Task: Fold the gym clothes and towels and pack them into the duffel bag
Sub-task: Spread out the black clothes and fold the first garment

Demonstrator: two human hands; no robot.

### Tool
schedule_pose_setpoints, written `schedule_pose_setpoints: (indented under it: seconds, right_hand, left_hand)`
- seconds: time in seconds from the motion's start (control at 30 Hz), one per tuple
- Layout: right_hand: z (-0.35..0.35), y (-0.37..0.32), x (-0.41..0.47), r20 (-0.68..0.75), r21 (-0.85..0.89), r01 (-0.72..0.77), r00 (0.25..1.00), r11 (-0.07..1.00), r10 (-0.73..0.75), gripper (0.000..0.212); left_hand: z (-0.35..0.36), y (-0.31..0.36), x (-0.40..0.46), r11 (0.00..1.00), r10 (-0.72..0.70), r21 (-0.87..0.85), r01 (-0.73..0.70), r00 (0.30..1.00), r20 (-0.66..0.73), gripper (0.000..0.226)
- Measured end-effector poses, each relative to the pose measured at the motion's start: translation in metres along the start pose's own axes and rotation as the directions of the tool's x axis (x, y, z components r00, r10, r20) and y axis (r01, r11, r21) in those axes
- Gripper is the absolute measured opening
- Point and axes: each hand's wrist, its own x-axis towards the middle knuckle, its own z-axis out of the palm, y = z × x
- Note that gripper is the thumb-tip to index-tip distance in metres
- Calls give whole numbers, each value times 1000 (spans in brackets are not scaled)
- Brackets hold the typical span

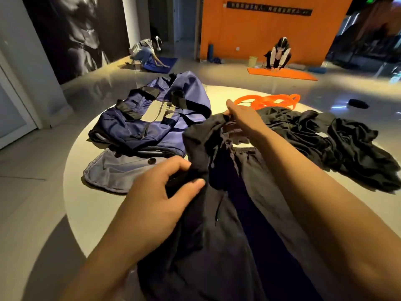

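A dark navy, crumpled fabric garment point(217, 213) is lifted over the near middle of the round pale worktop point(86, 209), hanging slack toward the viewer. The left hand point(165, 192) grips a bunched fold at the garment's near-left edge, fingers and thumb curled round the cloth. The right hand point(243, 120) pinches the garment's far top edge, holding it up. Just beyond, to the left, the blue nylon duffel bag with black straps point(156, 120) lies open and slumped on the worktop, resting partly over a grey buttoned cloth point(117, 172). To the right lies a heap of black rumpled clothing point(338, 144); behind it, a coiled orange band point(269, 101).
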Motion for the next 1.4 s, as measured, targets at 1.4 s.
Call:
schedule_pose_setpoints:
  seconds: [1.4]
  right_hand:
    - [-113, 144, -221, 142, -232, 43, 990, 972, -10, 35]
  left_hand:
    - [119, 0, 29, 876, 212, 372, -305, 939, 271, 11]
